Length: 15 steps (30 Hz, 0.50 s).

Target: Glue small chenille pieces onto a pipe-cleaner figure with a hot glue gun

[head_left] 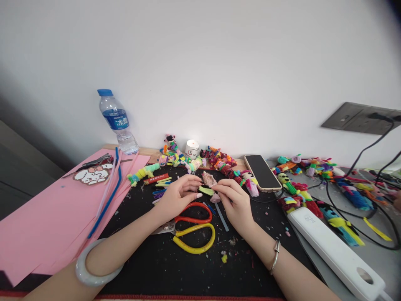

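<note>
Both hands meet over the middle of a black mat [163,259]. My left hand [177,196] and my right hand [234,200] pinch a small pipe-cleaner figure [208,186] between their fingertips; it has a pinkish fuzzy top and a green band. Just below the hands lie scissors [194,230] with a red and a yellow handle loop. A pale bangle sits on my left wrist and a thin silver bracelet on my right.
Pink paper sheets [46,217] with straws and tools lie left. A water bottle [117,121], a small candle jar [192,148] and several pipe-cleaner dolls [219,161] line the back. A phone [262,171], power strip [335,246], cables and more dolls [313,167] fill the right.
</note>
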Each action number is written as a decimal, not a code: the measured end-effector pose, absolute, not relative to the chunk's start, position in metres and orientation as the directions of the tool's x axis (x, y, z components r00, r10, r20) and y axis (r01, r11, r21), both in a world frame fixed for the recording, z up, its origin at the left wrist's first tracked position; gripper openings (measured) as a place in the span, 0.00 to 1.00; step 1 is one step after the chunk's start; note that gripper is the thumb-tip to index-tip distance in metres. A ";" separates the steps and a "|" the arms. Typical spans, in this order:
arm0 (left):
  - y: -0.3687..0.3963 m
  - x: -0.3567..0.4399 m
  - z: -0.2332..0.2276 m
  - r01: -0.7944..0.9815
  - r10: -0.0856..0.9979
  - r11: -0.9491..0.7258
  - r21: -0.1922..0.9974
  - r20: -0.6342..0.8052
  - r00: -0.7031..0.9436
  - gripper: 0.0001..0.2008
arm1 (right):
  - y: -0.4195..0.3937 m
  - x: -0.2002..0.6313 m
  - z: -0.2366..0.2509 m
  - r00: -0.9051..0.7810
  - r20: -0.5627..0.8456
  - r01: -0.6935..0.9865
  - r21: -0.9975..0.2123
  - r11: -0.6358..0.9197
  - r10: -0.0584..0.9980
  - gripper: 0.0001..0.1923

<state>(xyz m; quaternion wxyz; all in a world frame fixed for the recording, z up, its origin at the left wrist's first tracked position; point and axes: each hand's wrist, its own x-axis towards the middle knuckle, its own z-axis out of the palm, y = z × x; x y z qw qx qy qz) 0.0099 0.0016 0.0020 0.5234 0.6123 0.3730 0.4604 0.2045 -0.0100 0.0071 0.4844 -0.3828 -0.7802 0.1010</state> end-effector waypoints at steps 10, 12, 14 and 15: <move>0.003 0.009 -0.001 -0.023 0.932 -0.180 0.983 0.178 0.317 0.15 | -0.012 0.203 0.010 -0.233 0.664 0.485 -0.554 0.677 0.710 0.13; 0.002 0.009 -0.001 -0.021 0.932 -0.183 0.983 0.181 0.315 0.14 | -0.012 0.203 0.010 -0.238 0.660 0.478 -0.559 0.677 0.713 0.13; 0.002 0.009 -0.001 -0.021 0.933 -0.180 0.983 0.178 0.312 0.13 | -0.011 0.203 0.009 -0.244 0.656 0.469 -0.565 0.679 0.714 0.13; 0.002 0.009 0.000 -0.022 0.934 -0.179 0.984 0.176 0.311 0.13 | -0.011 0.203 0.009 -0.249 0.654 0.462 -0.568 0.681 0.714 0.13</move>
